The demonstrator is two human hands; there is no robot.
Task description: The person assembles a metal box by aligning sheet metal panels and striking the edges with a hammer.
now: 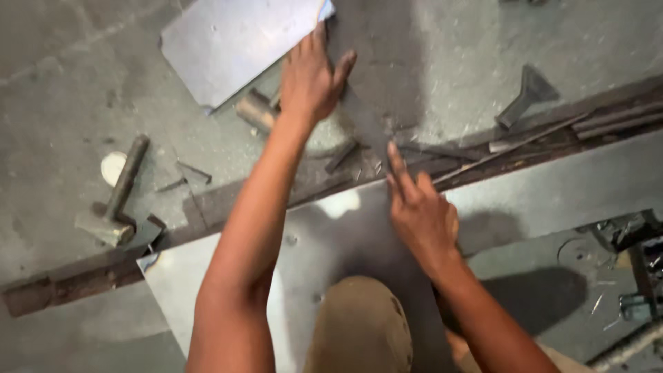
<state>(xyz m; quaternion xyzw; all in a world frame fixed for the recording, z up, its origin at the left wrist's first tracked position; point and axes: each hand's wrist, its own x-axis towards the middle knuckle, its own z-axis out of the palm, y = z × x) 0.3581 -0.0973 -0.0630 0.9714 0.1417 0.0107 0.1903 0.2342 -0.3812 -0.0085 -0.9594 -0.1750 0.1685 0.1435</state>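
From my head camera, looking down at the concrete floor [62, 83]: my left hand [311, 79] reaches far out, open with fingers spread, palm down over a short metal rod [254, 110] and the near edge of a small steel sheet [238, 45]. It grips nothing; whether it touches the rod I cannot tell. My right hand [421, 211] is nearer, loosely open with the forefinger pointing away, resting at the far edge of the large steel sheet [228, 276] that lies over my knee [359, 324]. It holds nothing either.

What worries me: both sheets look to have raw cut edges, and a bare palm sliding along one could be sliced. Thin metal strips [483, 148] and scraps lie along the dark rail [83, 280] just beyond my right fingers, so a careless push could snag them. The big sheet seems propped on the rail and could slip if I lean.

A hammer [114, 200] lies far left, well apart from both hands, and a dark wedge-shaped piece [528, 93] sits far right.
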